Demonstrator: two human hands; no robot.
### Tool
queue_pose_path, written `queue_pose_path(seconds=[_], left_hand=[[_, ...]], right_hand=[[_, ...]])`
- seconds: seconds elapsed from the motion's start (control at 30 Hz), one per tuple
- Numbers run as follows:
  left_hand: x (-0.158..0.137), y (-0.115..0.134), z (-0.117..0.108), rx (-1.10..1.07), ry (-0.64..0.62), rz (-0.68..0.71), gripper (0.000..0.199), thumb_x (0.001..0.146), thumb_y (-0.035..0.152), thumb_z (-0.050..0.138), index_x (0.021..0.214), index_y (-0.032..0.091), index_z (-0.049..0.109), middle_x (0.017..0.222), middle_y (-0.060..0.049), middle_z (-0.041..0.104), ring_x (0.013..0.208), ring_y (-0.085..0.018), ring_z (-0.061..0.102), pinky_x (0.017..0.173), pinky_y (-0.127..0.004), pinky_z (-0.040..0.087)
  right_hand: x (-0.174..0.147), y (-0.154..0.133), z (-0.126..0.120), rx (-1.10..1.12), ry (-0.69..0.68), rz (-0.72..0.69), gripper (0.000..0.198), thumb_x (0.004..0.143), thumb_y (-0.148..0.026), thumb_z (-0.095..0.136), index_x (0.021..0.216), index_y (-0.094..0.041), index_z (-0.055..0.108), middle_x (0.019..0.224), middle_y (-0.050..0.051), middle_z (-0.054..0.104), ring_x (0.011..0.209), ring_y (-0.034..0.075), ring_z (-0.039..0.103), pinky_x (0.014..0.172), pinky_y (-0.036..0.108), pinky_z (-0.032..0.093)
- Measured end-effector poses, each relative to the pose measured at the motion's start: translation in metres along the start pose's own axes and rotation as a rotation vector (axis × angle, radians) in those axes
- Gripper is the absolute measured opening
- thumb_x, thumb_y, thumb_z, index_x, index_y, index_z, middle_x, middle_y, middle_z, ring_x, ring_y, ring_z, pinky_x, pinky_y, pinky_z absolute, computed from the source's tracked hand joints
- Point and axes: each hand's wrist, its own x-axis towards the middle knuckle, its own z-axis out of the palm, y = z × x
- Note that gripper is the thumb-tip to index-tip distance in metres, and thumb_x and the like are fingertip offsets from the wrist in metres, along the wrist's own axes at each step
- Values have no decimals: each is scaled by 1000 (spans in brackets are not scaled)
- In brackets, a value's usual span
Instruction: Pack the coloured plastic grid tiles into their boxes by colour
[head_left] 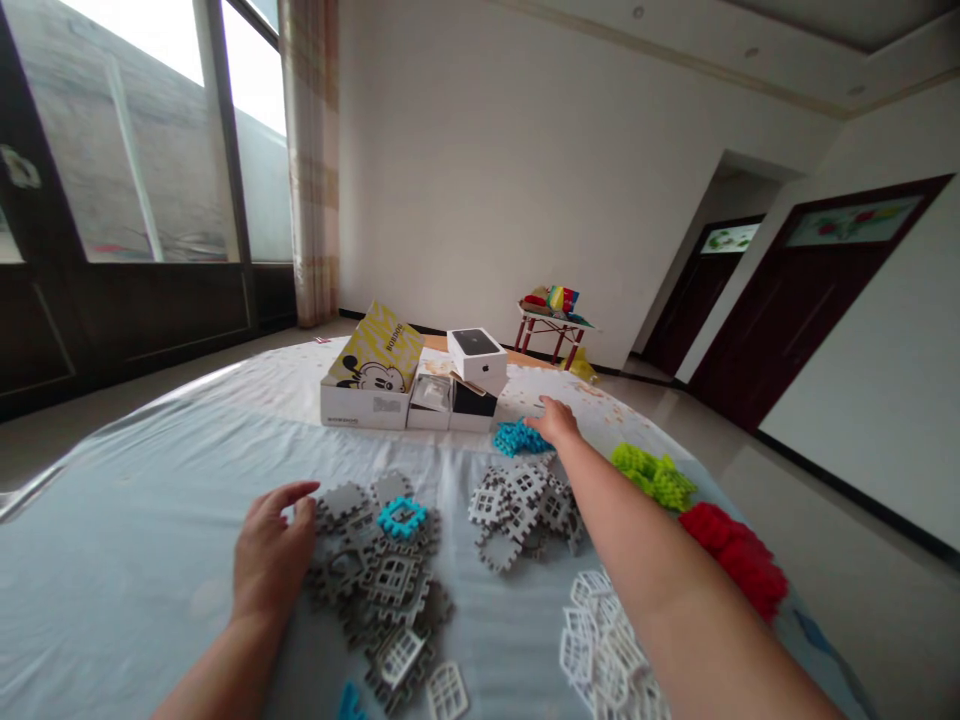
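Note:
My left hand (274, 548) rests at the left edge of a mixed pile of grey plastic building panels (394, 578), its fingers bent, a gap between thumb and forefinger, and nothing held. A blue square frame panel (403, 517) lies on top of that pile. Reaching far forward, my right hand (556, 420) is over the right side of a small heap of blue building pieces (517, 438). Its thumb and fingers are apart, and no piece shows between them. Below it lies a second pile of grey panels (517, 505), many with window openings.
White window pieces (604, 650) lie in a heap at front right, partly behind my right forearm. Green pieces (652, 475) and red pieces (735, 560) sit along the right side. At the back stand an open yellow-lidded box (365, 408) and a white phone box (478, 360).

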Motion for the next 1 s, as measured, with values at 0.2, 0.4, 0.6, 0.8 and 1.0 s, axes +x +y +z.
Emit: queue_pose_path(seconds=[0.2, 0.4, 0.6, 0.8, 1.0], left_hand=[[-4, 6, 1, -18, 32, 16, 29, 72, 29, 44, 88, 20, 67, 91, -5, 59, 67, -19, 57, 74, -34, 46], [-7, 9, 3, -18, 70, 37, 28, 72, 24, 45, 88, 18, 67, 89, -5, 61, 72, -18, 57, 78, -31, 47], [-9, 11, 3, -26, 99, 46, 28, 72, 23, 45, 86, 17, 68, 85, -5, 61, 78, -19, 57, 78, -30, 46], [-10, 10, 2, -38, 101, 59, 29, 72, 22, 44, 86, 16, 69, 84, -6, 61, 78, -20, 57, 77, -31, 46], [-10, 12, 1, -36, 101, 63, 29, 72, 22, 44, 85, 16, 69, 83, -6, 60, 76, -19, 56, 77, -31, 45]], right_hand=[[-31, -19, 1, 95, 39, -186, 42, 77, -29, 58, 116, -15, 55, 116, 12, 56, 111, 22, 49, 95, 32, 37], [-126, -65, -22, 449, -148, -673, 25, 79, -27, 56, 102, -19, 61, 96, 6, 62, 88, 17, 58, 83, 31, 44], [-221, -98, -41, 528, -396, -984, 34, 78, -38, 60, 107, -20, 59, 105, 7, 62, 103, 18, 52, 92, 34, 36], [-265, -108, -40, 357, -544, -1288, 58, 73, -57, 57, 120, -24, 51, 132, 7, 48, 125, 24, 33, 103, 42, 20], [-253, -109, -25, 256, -527, -1212, 58, 76, -60, 52, 122, -25, 50, 132, 9, 47, 127, 27, 30, 104, 51, 12]])
